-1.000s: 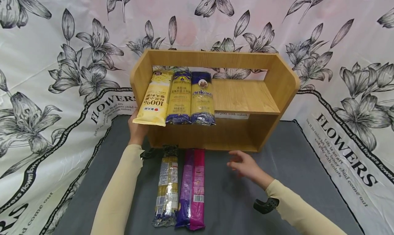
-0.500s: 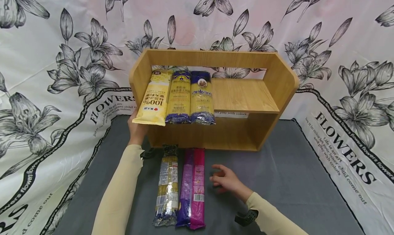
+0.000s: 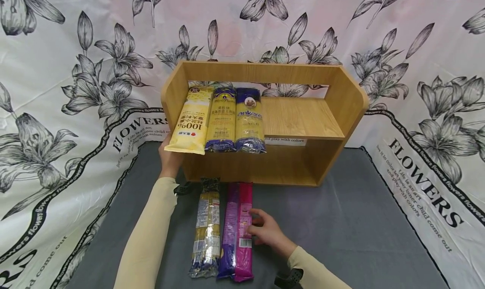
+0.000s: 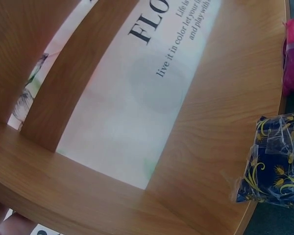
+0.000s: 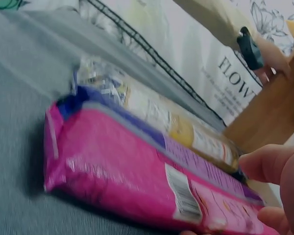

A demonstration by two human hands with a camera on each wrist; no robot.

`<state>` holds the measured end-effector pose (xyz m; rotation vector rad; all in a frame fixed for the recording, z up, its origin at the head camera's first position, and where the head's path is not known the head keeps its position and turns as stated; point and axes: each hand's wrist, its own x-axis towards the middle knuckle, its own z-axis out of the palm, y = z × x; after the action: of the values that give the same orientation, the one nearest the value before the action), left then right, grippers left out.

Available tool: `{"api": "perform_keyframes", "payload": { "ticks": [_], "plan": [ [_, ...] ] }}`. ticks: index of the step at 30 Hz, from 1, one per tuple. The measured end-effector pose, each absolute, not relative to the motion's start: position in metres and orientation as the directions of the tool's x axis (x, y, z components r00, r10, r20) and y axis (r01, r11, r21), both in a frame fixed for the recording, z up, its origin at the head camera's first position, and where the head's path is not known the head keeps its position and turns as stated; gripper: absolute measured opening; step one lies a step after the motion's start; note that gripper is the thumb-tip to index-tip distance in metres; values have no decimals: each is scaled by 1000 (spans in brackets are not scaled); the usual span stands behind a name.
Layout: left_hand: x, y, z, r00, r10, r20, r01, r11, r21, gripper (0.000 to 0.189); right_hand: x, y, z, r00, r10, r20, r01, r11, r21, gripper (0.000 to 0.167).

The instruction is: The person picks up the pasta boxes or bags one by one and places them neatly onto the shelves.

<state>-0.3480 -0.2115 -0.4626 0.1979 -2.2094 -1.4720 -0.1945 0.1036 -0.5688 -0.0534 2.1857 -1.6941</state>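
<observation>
My left hand (image 3: 170, 158) grips the left side panel of a wooden shelf (image 3: 303, 118); its fingers are partly hidden by the panel and a yellow packet. My right hand (image 3: 270, 232) is at the right edge of a pink-and-purple packet (image 3: 244, 259) lying on the grey cloth. In the right wrist view the thumb and a finger extend over this packet, without a visible firm hold. Beside it lies a clear-and-gold spaghetti packet (image 3: 206, 226); the left wrist view shows its dark blue patterned end (image 4: 279, 166) by the shelf's front edge.
On the upper shelf, a pale yellow pasta packet (image 3: 189, 123), a yellow spaghetti packet (image 3: 221, 120) and a blue-topped pasta packet (image 3: 249, 123) stand side by side at the left. Behind the shelf hangs a floral cloth (image 3: 125, 70).
My right hand has moved left and slightly down from in front of the shelf to the pink-and-purple packet. The left hand and all packets have stayed in place.
</observation>
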Motion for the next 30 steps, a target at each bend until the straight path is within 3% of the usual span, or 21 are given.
{"api": "perform_keyframes", "payload": {
  "ticks": [11,24,30],
  "plan": [
    [-349,-211,-463,-878,-385,285,123,395,911,50,-194,75,-564,-960,-269,-78,-46,425,-904,70],
    [-349,-210,-465,-862,-382,333,140,453,881,47,-203,65,-560,-959,-256,-125,9,412,-911,69],
    [-351,-210,-465,-854,-370,366,142,510,848,46,-212,63,-563,-932,-351,-89,-110,507,-855,63]
  ]
}}
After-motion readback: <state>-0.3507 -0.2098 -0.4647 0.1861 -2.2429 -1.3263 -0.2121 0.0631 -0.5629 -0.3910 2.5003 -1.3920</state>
